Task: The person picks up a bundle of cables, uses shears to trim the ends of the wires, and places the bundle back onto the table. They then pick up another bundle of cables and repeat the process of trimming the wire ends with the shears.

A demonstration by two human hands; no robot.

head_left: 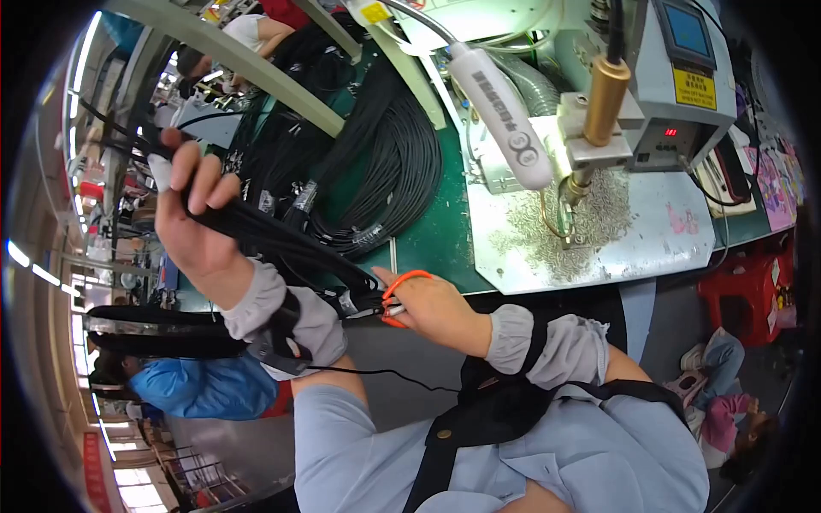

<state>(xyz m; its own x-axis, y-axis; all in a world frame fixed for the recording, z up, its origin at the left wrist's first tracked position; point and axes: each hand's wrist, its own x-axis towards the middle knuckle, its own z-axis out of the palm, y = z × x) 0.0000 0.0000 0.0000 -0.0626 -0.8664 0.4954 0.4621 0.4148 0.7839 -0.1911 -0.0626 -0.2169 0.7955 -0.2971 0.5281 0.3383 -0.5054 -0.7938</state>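
Observation:
My left hand [201,222] is raised at the left, its fingers curled around a thick bundle of black cables [282,238]. One fingertip on it wears a white cover. The bundle slopes down from that hand toward my right hand [436,309], near my body. My right hand is closed on orange-handled cutters [395,299], whose short jaws lie by the lower end of the bundle. Whether the jaws touch a cable or a tie cannot be made out.
Coiled black cables [410,162] lie on the green table [440,244]. A bench machine with a brass-coloured cylinder [607,103] stands over a metal plate [513,256] strewn with small metal bits. A red stool [744,286] stands right; co-workers [201,385] sit left.

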